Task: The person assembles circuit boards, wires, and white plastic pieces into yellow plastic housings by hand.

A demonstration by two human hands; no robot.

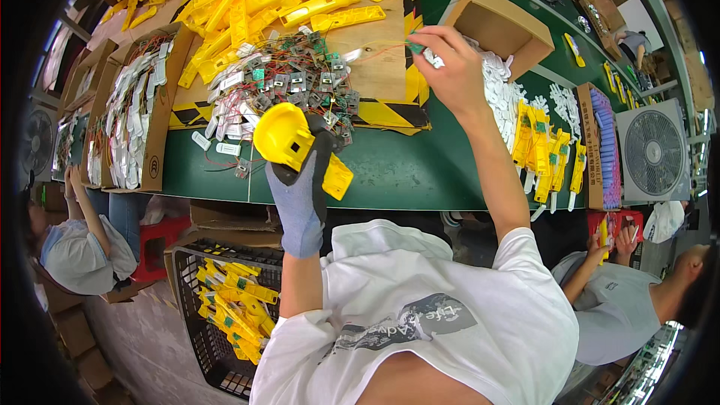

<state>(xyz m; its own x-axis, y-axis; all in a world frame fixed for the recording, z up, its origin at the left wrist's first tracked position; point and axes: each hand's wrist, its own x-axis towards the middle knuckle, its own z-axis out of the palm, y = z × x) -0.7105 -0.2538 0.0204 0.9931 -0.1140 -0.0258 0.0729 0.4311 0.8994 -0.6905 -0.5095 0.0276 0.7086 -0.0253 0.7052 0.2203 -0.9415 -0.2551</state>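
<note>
In my left hand (304, 187), which wears a grey-blue glove with dark fingers, is a yellow plastic housing (277, 131) with a round, cup-like end. The fingers are wrapped round it above the near edge of the bench. My bare right hand (455, 69) is stretched out to the far right, its fingertips pinching a small green circuit board (415, 47). Thin wires run leftward from that board toward a small white part (352, 55). Between the hands lies a heap of wired circuit boards and white parts (296, 79).
Yellow housings (277, 4) are piled at the back. A carton of white wired parts (135, 105) stands left, an open carton (501, 26) back right. Yellow assemblies (540, 150) lie at the right edge. A black crate (217, 360) sits below left; co-workers sit on both sides.
</note>
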